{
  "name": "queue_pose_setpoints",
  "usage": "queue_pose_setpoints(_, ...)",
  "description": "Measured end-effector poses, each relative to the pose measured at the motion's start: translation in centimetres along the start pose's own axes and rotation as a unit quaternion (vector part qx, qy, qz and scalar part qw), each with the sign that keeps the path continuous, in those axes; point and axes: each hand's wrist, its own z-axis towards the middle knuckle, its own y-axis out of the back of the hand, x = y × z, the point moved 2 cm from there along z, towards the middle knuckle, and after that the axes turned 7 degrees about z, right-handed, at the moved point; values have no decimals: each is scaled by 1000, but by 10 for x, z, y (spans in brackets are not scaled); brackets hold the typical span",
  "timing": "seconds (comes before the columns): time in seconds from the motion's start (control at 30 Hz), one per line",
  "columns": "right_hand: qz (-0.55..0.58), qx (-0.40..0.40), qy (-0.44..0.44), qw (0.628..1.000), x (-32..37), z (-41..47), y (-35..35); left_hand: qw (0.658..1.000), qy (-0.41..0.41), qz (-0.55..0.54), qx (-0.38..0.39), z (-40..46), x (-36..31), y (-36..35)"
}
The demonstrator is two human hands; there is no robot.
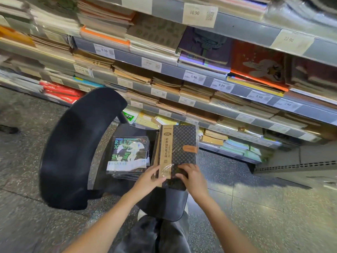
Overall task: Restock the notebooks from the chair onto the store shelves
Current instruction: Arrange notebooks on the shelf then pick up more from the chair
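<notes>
A pick-up from the chair (76,152) appears to be the step in hand. A dark lattice-patterned notebook (182,148), wrapped in clear film with a brown paper band along its left side and a tan clasp tab, is gripped at its near end by both hands. The left hand (149,179) is closed on the near left corner over the paper band, thumb on top; the right hand (191,178) is closed on the near right edge, fingers curled over the cover. More dark notebooks seem to lie under it, but whether the top 1 is already lifted clear of them cannot be told. Just beside it on the seat, to the left, a stack of black and green illustrated notebooks (129,156) rests, untouched. The store shelves (200,105) rise behind the chair, packed with stacked notebooks and fronted by price tags (194,77). Most of the restocking is judged still to be done, since 2 piles remain on the seat. The next move calls for the gripped notebook to be raised off the pile and carried to a shelf spot holding matching covers; no such spot is clearly made out here, so a search of the tiers is likely needed.
</notes>
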Motion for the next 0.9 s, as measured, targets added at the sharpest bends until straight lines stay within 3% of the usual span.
queue_pose_setpoints(0.13,-13,-95,-29,995,-8,9,8,1000,-14,10,-23,13,0,-3)
queue_pose_setpoints(0.37,285,-91,-92,950,-10,24,-1,998,-13,25,-58,35,-2,-5)
queue_pose_setpoints(0.7,309,-74,-100,943,1,-8,-24,998,4,-35,-54,13,18,-13)
queue_pose_setpoints(0.9,281,-106,-107,948,-10,8,-14,998,14,-28,-60,24,17,-4)
